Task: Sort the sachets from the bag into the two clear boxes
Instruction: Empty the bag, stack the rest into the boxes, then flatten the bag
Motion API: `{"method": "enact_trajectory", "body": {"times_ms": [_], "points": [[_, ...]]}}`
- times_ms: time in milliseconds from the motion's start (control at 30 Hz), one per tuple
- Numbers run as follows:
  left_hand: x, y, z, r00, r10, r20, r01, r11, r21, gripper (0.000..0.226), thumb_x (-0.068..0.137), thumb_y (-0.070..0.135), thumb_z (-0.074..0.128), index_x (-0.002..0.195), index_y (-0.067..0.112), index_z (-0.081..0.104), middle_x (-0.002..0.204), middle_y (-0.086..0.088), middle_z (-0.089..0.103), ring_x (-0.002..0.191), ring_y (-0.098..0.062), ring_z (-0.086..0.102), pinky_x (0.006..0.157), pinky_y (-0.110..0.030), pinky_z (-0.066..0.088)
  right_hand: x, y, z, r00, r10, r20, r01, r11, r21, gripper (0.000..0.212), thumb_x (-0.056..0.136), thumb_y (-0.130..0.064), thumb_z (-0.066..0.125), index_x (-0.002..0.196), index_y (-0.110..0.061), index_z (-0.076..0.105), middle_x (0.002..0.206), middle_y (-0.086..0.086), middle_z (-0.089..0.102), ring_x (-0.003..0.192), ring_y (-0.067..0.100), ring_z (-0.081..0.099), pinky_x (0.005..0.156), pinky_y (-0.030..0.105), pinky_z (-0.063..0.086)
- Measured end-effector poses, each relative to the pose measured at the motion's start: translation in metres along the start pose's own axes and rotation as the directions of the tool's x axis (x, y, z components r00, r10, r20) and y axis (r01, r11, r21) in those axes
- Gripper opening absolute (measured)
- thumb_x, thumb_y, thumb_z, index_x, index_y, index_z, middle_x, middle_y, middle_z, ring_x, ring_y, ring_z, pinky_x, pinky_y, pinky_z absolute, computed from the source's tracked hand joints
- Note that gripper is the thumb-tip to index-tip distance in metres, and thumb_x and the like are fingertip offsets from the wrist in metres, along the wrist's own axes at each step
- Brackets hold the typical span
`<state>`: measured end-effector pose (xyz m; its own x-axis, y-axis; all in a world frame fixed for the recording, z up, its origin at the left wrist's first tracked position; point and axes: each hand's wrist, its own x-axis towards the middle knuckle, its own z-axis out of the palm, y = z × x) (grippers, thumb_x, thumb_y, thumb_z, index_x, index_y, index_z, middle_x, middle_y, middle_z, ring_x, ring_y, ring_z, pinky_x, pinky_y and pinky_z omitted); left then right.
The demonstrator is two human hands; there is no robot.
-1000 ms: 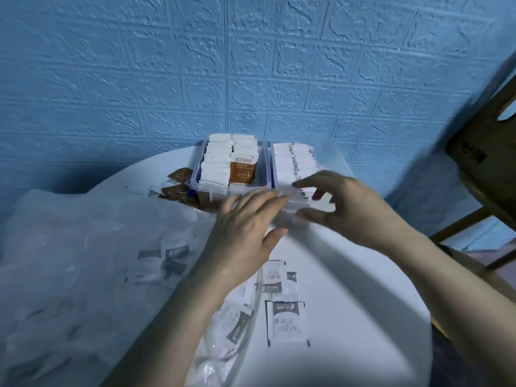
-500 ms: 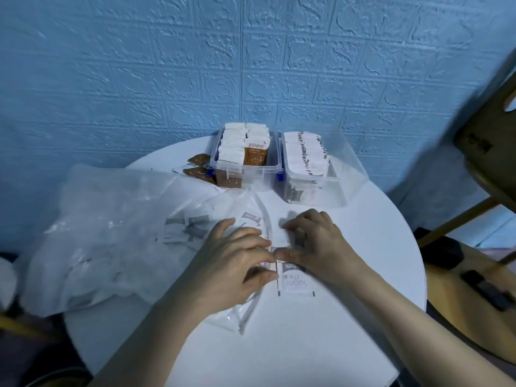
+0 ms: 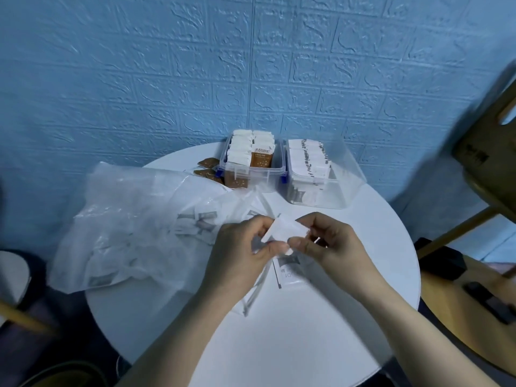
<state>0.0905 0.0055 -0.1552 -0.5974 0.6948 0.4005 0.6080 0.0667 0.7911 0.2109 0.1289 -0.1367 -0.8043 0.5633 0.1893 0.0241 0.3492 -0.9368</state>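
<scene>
Both hands hold white sachets [image 3: 283, 229] just above the round white table [image 3: 321, 331]. My left hand [image 3: 243, 255] pinches their left edge, and my right hand [image 3: 332, 241] pinches the right edge. Under them another white sachet [image 3: 290, 273] lies flat on the table. The clear plastic bag [image 3: 134, 224] with several sachets inside spreads to the left. At the back stand two clear boxes: the left box [image 3: 252, 174] holds brown and white sachets, the right box [image 3: 339, 188] holds white sachets with black print.
A few brown sachets [image 3: 208, 169] lie on the table left of the left box. A wooden chair [image 3: 485, 174] stands at the right, close to the table edge. A blue embossed wall [image 3: 251, 65] runs behind the boxes.
Both hands drew back from the right box to the table's middle, pressed down on loose white sachets there, and now hold them lifted between the fingertips.
</scene>
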Motion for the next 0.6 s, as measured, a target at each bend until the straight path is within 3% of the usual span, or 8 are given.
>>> {"method": "enact_trajectory", "body": {"times_ms": [67,133,233,300,467,600], "points": [[-0.004,0.003,-0.004,0.996,-0.073,-0.044,0.072,0.997,-0.031,0.015,0.081,0.023,0.074,0.076,0.034,0.064,0.077,0.019,0.07,0.076,-0.001,0.063,0.07,-0.025,0.052,-0.006,0.0,0.001,1.0,-0.021,0.018,0.022,0.996,-0.087,0.014,0.085,-0.004,0.07,0.087,-0.018,0.067,0.072,0.006,0.061,0.061,0.007,0.048,0.061,0.018,0.04],[-0.01,-0.001,-0.012,0.993,-0.094,-0.076,0.095,0.995,0.005,0.016,0.084,0.023,0.07,0.078,0.035,0.061,0.077,0.019,0.069,0.078,-0.001,0.063,0.067,-0.017,0.048,-0.008,0.006,-0.002,0.998,0.015,0.059,0.002,0.962,-0.272,0.019,0.079,-0.017,0.078,0.089,-0.026,0.066,0.084,-0.006,0.06,0.065,0.0,0.048,0.065,0.016,0.038],[-0.022,-0.012,-0.02,0.989,-0.123,-0.082,0.127,0.991,0.046,0.007,0.085,0.033,0.064,0.092,0.034,0.064,0.085,0.012,0.071,0.08,-0.01,0.064,0.074,-0.03,0.051,-0.011,0.017,-0.009,0.969,0.167,0.183,-0.052,0.86,-0.507,0.048,0.068,-0.036,0.085,0.11,-0.033,0.061,0.097,-0.015,0.045,0.081,-0.01,0.049,0.071,0.008,0.036],[-0.032,-0.016,-0.021,0.988,-0.147,-0.054,0.147,0.989,0.01,0.015,0.087,0.026,0.065,0.097,0.038,0.064,0.083,0.015,0.071,0.077,-0.006,0.066,0.075,-0.03,0.053,-0.011,0.02,-0.01,0.96,0.182,0.211,-0.043,0.845,-0.533,0.048,0.069,-0.035,0.085,0.108,-0.032,0.059,0.097,-0.014,0.041,0.08,-0.012,0.047,0.07,0.008,0.035],[-0.043,-0.02,-0.017,0.99,-0.144,-0.004,0.144,0.99,-0.006,0.043,0.086,0.012,0.068,0.09,0.053,0.056,0.065,0.03,0.062,0.06,0.005,0.057,0.064,-0.016,0.043,-0.009,0.02,-0.01,0.974,0.153,0.169,-0.046,0.858,-0.511,0.031,0.072,-0.024,0.082,0.083,-0.027,0.054,0.088,-0.009,0.05,0.064,-0.001,0.046,0.062,0.019,0.036],[-0.044,-0.024,-0.016,0.988,-0.148,-0.04,0.144,0.985,-0.092,0.048,0.087,0.009,0.067,0.092,0.056,0.059,0.082,0.015,0.07,0.068,-0.005,0.062,0.066,-0.025,0.047,-0.021,0.021,-0.01,0.986,0.112,0.122,-0.062,0.935,-0.35,0.024,0.079,-0.023,0.079,0.073,-0.021,0.055,0.061,-0.008,0.054,0.056,0.007,0.042,0.058,0.026,0.035]]}}
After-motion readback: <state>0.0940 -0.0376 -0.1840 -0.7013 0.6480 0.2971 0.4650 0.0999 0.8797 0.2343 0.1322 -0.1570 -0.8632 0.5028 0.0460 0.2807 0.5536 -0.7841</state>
